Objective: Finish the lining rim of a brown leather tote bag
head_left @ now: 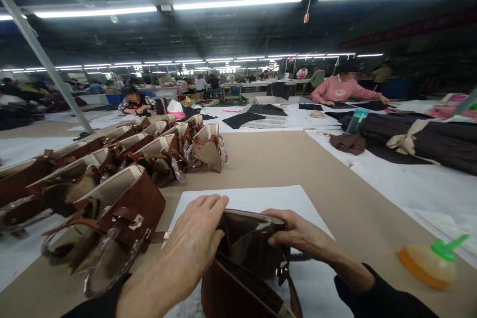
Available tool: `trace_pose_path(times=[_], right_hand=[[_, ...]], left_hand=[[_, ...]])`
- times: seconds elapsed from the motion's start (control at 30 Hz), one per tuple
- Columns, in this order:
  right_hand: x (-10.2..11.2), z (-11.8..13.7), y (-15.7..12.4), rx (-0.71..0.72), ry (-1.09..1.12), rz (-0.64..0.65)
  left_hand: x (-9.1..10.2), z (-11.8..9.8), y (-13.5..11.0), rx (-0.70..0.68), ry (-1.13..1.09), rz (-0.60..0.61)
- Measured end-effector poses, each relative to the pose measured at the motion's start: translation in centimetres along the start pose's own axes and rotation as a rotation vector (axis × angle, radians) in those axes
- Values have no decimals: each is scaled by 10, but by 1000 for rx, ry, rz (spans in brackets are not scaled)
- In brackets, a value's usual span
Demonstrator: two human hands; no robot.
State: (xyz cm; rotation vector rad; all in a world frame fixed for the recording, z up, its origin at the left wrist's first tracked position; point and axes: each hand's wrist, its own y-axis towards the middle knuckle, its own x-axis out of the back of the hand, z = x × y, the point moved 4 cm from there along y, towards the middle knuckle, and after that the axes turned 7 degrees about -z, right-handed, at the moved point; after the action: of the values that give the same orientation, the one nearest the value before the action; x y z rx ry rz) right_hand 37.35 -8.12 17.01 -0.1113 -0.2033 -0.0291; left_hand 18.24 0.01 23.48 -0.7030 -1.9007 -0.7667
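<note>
A brown handbag [238,283] stands with its mouth up on a white sheet [290,198] in front of me, its dark lining [253,238] showing. At the bag's far left rim, my left hand [197,233] is closed over the edge, thumb on the inner side. My right hand [298,236] pinches the top edge at the far right, with the thumb inside the opening. Below the right hand hang a strap and small metal fittings [281,273]. The undersides of my fingers are partly hidden by the bag.
Several open brown handbags [122,208] with wrapped handles stand in rows on the left. A bottle of amber liquid [428,263] with a green spout lies at right. Beyond are a teal cup [357,121], a dark tied bundle [417,139] and a co-worker in pink [345,90].
</note>
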Motion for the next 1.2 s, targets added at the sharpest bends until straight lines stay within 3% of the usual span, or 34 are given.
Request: trace_pose_path(times=[0.07,0.2,0.3,0.4,0.63,0.77,1.2], right_hand=[[-1,-3,-1,13,7,-9],[-3,-5,-3,52,-2,-29],[-6,-4,-5,46,0,-46],[-8,-1,-7,67,-45,-85],[-8,-5,-6,32,-43,-134],[-8,-10,-4,34,1,-120],[-11,-14,-9,33,-27,-165]], left_hand=[[1,-25,-2,-11,-49,-41],[-20,-50,-3,7,-131,49],[-42,-43,-1,96,-72,115],[-53,-34,3,102,-25,111],[-50,-37,2,-85,-114,167],[-48,-37,-2,-228,-213,125],[-48,-36,6,-191,-179,185]])
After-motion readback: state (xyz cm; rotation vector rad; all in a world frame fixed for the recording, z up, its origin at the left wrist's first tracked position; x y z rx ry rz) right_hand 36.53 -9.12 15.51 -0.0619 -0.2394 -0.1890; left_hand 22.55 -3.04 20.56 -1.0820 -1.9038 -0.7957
